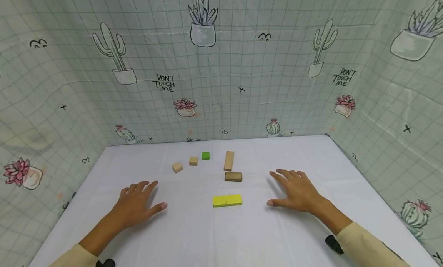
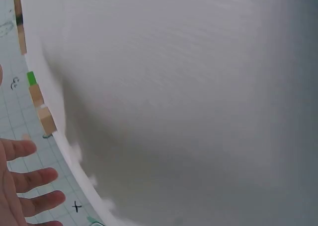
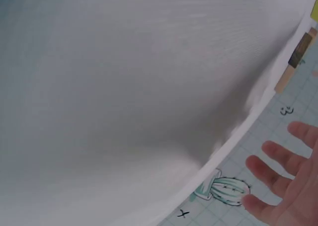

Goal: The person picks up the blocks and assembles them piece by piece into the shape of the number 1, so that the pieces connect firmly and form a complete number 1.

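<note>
My left hand (image 1: 137,204) hovers over the left side of the white table, fingers spread, holding nothing. On the other side my right hand (image 1: 297,191) is likewise spread and holds nothing. Between them lies a flat yellow block (image 1: 227,201), touched by neither hand. Behind it sit a dark brown wooden block (image 1: 233,177) and a longer light wooden block (image 1: 228,161) pointing away from me. Farther left are a small green block (image 1: 205,156) and two small light wooden blocks, one (image 1: 193,161) beside the green one and one (image 1: 177,167) nearest my left hand.
The white tabletop (image 1: 221,236) meets a hanging grid-patterned cloth (image 1: 221,74) with cactus drawings at its back and sides. A dark wrist device (image 1: 333,244) shows by the right sleeve (image 1: 367,246), and another (image 1: 105,262) by the left sleeve.
</note>
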`<state>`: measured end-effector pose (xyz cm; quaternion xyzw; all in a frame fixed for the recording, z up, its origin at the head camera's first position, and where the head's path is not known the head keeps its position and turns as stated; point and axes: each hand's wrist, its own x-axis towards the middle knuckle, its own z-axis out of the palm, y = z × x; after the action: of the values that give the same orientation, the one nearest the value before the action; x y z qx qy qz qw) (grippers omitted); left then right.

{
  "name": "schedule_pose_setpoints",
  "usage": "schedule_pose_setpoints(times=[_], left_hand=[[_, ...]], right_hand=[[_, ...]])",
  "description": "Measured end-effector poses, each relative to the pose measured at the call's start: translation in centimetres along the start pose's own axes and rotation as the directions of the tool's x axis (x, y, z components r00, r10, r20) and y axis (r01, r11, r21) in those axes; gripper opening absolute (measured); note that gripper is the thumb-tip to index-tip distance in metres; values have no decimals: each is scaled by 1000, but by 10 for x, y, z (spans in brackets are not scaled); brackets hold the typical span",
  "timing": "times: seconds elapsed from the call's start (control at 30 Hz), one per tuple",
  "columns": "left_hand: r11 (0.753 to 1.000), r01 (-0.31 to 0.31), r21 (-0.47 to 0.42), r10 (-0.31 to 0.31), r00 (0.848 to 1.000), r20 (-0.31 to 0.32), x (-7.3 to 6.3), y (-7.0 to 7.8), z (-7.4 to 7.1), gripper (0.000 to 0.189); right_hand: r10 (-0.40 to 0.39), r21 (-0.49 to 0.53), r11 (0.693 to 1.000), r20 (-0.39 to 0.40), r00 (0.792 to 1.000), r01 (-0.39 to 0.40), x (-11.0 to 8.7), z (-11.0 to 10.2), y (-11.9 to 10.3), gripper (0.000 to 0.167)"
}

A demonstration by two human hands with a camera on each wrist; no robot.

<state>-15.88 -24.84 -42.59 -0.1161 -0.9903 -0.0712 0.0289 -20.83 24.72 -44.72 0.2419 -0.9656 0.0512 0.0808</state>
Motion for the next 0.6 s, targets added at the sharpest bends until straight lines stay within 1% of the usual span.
schedule_pose_setpoints(times=[0.13,0.37,0.6], left_hand=[[999,-22,28,22,1000,17,5,8,-1,80],[998,-47,47,44,996,77,13,22,0,77],[998,-67,7,66,995,77,20,36,4,70]], right_hand=[[3,20,1000,2,1000,-3,4,-1,-3,95],[-7,29,1000,-3,1000,7,9,-2,-8,92],[0,34,999,19,1000,-1,17,-7,-11,89]])
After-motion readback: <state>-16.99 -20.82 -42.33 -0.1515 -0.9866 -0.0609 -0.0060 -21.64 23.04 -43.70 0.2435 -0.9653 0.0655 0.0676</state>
